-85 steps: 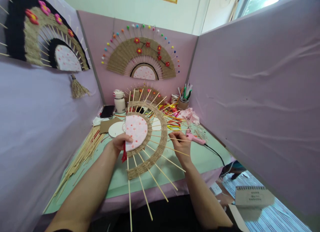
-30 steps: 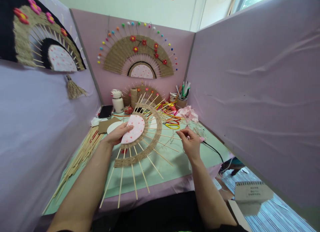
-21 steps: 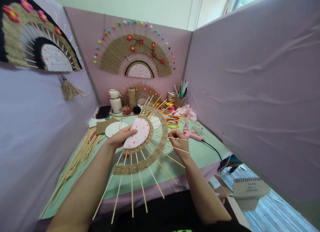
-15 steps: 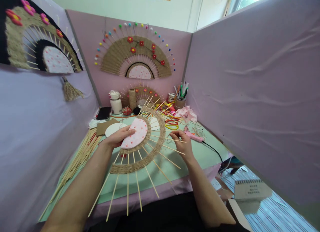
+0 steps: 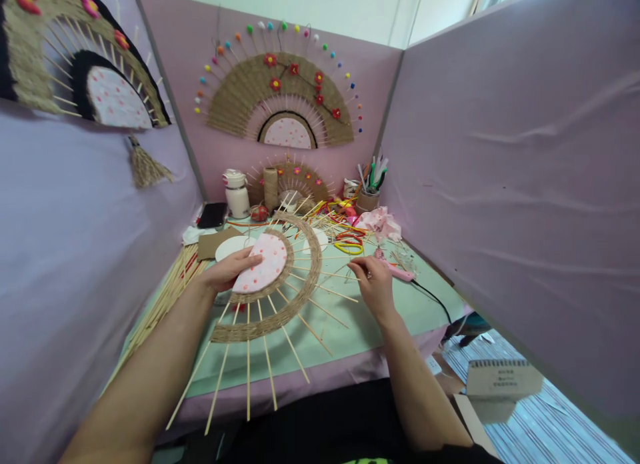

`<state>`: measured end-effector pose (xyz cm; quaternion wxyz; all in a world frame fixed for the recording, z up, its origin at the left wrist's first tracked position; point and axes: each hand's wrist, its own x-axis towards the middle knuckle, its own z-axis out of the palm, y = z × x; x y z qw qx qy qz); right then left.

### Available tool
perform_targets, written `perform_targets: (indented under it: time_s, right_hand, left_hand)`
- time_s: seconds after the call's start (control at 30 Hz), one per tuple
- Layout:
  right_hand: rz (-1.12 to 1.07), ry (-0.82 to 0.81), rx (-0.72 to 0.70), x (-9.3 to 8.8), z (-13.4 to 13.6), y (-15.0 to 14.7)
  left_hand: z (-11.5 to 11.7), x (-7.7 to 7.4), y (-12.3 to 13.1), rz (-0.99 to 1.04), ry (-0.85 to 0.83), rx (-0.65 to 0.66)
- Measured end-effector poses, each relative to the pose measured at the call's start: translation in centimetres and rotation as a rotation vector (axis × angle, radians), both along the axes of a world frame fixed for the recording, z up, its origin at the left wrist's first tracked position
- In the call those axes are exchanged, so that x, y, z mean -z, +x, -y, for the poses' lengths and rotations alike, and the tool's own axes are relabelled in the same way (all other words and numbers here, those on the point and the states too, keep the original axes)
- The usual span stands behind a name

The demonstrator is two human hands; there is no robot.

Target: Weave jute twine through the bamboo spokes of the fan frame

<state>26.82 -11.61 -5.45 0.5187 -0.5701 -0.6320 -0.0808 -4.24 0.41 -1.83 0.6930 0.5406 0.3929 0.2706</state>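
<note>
My left hand (image 5: 231, 269) grips a half-round fan frame by its dotted pink-and-white centre (image 5: 269, 261), thumb on top and fingers underneath. Thin wooden sticks (image 5: 249, 377) spread out from that centre. A woven band of brown twine (image 5: 315, 264) runs across them in an arc, with a narrower band close to the centre. To the right of the frame, my right hand (image 5: 376, 283) pinches a thin strand of twine (image 5: 336, 271) that stretches from the woven band. Its fingertips are near the ends of the right-hand sticks.
Behind the frame stand a white bottle (image 5: 237, 194), a twine spool (image 5: 271, 189) and a tool cup (image 5: 369, 199). A pink glue gun (image 5: 400, 271) with a black cord lies right of my right hand. Long sticks (image 5: 160, 304) lie at the left; finished fans (image 5: 287, 94) hang on the partitions.
My right hand has moved slightly right, away from the woven band, and the twine now looks straighter. The frame has shifted a little left in view, and the camera has tilted down.
</note>
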Motion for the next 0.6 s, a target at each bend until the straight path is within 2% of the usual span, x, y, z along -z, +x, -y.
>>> perform_targets:
  time_s: [0.13,0.37,0.6]
  right_hand:
    - [0.039,0.058,0.121,-0.5,0.6,0.8]
    - [0.039,0.089,0.021,-2.0,1.3,1.1]
    - [-0.227,0.013,-0.007,-1.2,0.8,0.9]
  left_hand:
    - [0.1,-0.2,-0.1,-0.025,0.005,0.010]
    - [0.1,0.2,0.1,-0.069,0.002,0.084]
    - [0.3,0.2,0.1,-0.077,-0.021,0.108]
